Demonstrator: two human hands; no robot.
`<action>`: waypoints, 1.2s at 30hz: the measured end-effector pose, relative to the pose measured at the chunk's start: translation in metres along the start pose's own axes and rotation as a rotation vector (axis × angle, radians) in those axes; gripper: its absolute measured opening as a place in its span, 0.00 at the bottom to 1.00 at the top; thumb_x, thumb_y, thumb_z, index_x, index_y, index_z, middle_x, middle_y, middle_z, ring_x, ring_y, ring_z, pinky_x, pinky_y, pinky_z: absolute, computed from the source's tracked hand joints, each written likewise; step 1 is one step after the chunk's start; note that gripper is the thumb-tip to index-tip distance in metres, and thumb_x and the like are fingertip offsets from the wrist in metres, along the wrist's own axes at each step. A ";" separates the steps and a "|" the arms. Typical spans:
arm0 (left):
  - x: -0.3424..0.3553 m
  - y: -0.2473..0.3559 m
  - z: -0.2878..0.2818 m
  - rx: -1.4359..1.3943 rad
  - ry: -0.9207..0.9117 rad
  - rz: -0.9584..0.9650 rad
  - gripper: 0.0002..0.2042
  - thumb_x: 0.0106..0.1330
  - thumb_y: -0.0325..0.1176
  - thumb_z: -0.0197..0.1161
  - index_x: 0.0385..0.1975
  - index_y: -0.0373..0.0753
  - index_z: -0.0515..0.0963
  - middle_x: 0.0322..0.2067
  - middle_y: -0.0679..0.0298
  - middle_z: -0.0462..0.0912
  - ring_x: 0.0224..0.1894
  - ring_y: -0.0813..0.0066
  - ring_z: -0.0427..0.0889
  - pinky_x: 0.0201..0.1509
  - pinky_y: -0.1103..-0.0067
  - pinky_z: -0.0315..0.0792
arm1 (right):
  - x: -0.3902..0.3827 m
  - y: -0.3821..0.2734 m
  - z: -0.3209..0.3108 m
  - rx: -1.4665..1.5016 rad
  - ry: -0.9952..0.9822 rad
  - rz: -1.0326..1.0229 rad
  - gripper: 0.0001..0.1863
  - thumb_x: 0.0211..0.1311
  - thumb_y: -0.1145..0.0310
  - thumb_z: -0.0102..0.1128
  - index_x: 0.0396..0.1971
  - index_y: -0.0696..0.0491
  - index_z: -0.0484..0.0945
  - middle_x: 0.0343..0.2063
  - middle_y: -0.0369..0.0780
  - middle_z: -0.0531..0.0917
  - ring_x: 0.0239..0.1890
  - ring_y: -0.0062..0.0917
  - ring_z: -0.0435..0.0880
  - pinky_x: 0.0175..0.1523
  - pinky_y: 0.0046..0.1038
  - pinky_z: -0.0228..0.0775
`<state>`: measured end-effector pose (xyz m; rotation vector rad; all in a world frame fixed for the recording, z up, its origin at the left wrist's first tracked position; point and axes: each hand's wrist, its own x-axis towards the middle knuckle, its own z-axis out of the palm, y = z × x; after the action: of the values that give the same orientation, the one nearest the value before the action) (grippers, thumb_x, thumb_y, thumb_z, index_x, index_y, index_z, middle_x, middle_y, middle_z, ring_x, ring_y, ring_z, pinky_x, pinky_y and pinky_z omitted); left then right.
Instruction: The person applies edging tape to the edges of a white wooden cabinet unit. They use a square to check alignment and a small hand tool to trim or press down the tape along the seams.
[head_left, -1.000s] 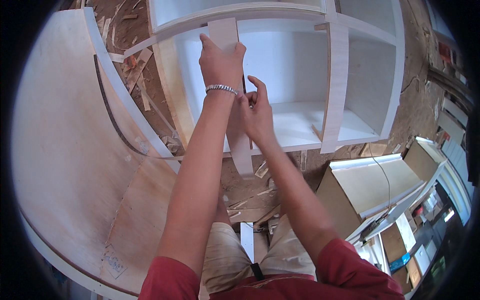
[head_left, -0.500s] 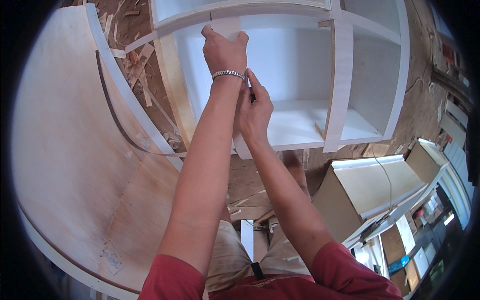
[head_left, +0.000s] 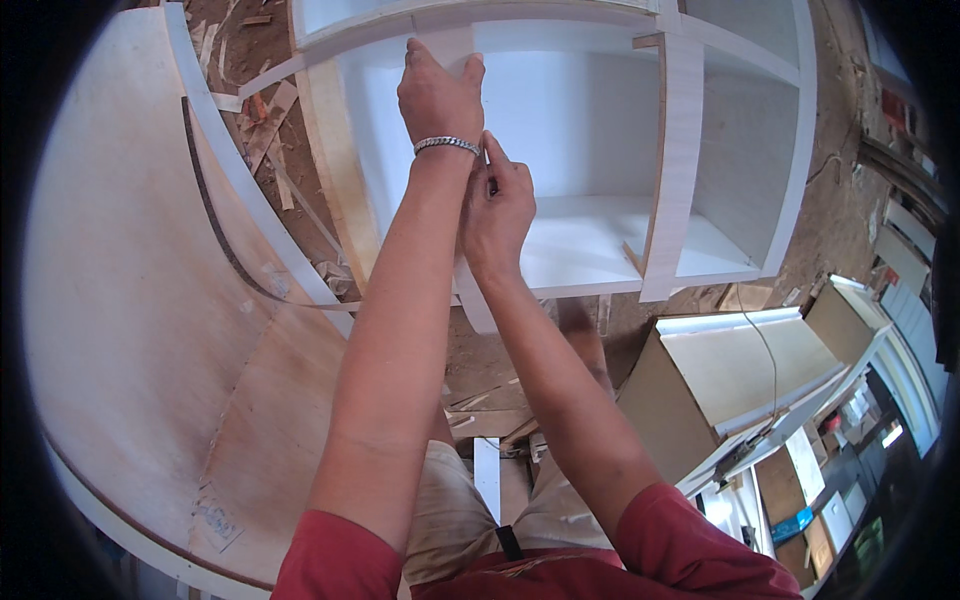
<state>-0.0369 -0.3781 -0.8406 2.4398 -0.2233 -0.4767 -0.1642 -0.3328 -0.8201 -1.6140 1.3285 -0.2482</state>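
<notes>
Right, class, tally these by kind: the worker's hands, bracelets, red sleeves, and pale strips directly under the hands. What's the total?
Left hand and right hand: 2
Silver bracelet: 1
Red sleeves: 2
Pale strip: 1
Total: 6

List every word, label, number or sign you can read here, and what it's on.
No text can be read.
Scribbled mark low on the large brown board: too small and blurred.
Faint mark higher on that board: too blurred to tell whether it is writing.

Mostly-white cabinet (head_left: 580, 120) behind the left hand (head_left: 440, 100), silvery link-pattern bracelet (head_left: 447, 143) just below it, plus deep-red sleeves (head_left: 335, 555)
</notes>
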 end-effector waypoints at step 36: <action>-0.001 -0.015 0.020 -0.033 0.056 0.133 0.37 0.65 0.40 0.72 0.63 0.17 0.63 0.61 0.31 0.73 0.62 0.41 0.77 0.69 0.63 0.72 | -0.048 0.036 0.036 -0.138 0.187 -0.133 0.40 0.61 0.70 0.70 0.69 0.66 0.61 0.64 0.59 0.73 0.68 0.52 0.72 0.70 0.46 0.66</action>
<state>-0.0451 -0.3774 -0.8640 2.3840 -0.3479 -0.3504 -0.1807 -0.2701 -0.8459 -1.8347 1.4054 -0.4044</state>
